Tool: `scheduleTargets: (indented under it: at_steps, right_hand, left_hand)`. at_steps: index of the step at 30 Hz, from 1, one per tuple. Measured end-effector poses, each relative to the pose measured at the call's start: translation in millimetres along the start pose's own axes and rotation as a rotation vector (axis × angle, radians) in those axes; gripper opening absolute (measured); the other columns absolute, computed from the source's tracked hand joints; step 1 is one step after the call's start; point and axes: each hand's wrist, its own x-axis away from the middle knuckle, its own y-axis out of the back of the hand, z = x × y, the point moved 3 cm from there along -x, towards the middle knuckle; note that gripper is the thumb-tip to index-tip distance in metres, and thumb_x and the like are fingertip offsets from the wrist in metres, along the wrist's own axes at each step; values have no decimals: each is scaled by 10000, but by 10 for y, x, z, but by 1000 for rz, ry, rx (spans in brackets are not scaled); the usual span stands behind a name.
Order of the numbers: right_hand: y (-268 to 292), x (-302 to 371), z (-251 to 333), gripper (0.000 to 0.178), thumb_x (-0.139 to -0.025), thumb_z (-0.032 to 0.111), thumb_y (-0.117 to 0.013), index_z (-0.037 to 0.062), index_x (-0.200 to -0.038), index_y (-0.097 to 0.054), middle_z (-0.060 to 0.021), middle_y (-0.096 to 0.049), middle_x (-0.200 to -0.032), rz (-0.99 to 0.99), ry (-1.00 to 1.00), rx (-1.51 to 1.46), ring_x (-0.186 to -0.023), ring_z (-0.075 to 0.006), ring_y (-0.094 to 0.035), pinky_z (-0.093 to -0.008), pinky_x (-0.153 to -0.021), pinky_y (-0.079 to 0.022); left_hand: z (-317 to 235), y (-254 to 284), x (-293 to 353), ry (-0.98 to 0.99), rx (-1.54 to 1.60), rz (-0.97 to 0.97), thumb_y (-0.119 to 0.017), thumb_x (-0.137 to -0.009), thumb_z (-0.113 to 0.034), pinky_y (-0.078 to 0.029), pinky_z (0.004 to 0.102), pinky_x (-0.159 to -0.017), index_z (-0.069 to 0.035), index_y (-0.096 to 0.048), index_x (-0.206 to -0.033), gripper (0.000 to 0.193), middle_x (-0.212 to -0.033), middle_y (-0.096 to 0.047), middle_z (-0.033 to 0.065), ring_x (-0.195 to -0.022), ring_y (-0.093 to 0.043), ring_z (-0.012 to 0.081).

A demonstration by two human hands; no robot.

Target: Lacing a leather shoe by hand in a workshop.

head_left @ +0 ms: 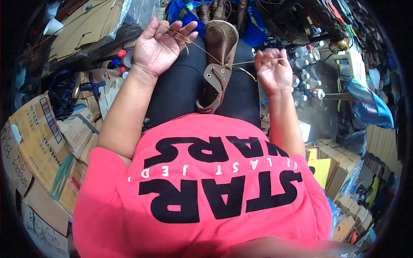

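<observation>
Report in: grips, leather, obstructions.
Left grip, right grip: apart, each holding cord. Leather: between them, cord running to it from both sides. Nothing seen blocking the cord.

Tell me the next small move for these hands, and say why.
Probably ease the left hand and right hand slightly farther apart to snug the cord: a nearly straight strand runs from each to the same spot by the brown eyeleted piece between them.
</observation>
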Motion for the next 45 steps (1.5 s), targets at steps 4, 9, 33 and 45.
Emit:
scheduleTargets:
  at_steps: [4, 9, 33, 45]
  right_hand:
    - [99, 205, 71, 512, -996, 443, -373, 129, -591, -352, 21, -262, -513, 22, -52, 314, -460, -109, -240, -288, -574, -315]
    - [257, 392, 164, 471, -977, 433, -444, 129, -624, -379, 22, -282, -515, -141, 38, 495, -471, -130, -281, -311, -647, -415]
    - [-656, 353, -264, 168, -776, 190, -602, 23, -763, -594, -175, -597, -724, 691, 229, 2399, -738, -394, -586, -468, -646, -463]
    - [-630, 487, -136, 185, -805, 110, -680, 90, -988, -702, -109, -597, -734, 363, 350, 2135, -689, -251, -603, -329, -618, -478]
  left_hand:
    - [-176, 496, -111, 208, -79, 168, -443, -988, -333, -399, 332, -687, -151, -341, -572, 465, -546, -404, -5, -547, -456, 140]
    - [-157, 541, -46, 105, -260, -247, -459, -980, -376, -413, 308, -650, -156, -359, -583, 464, -550, -355, -14, -448, -323, 128]
    - [807, -42, -645, -236, -1726, 336, -797, -696, -264, -338, 380, -1052, -72, -402, -1276, 727, -1265, -450, 180, -1242, -413, 324]
    - [502, -327, -798, -111, -1874, 613, -762, -726, -172, -434, 316, -880, -67, -572, -980, 334, -1047, -555, 71, -993, -528, 173]
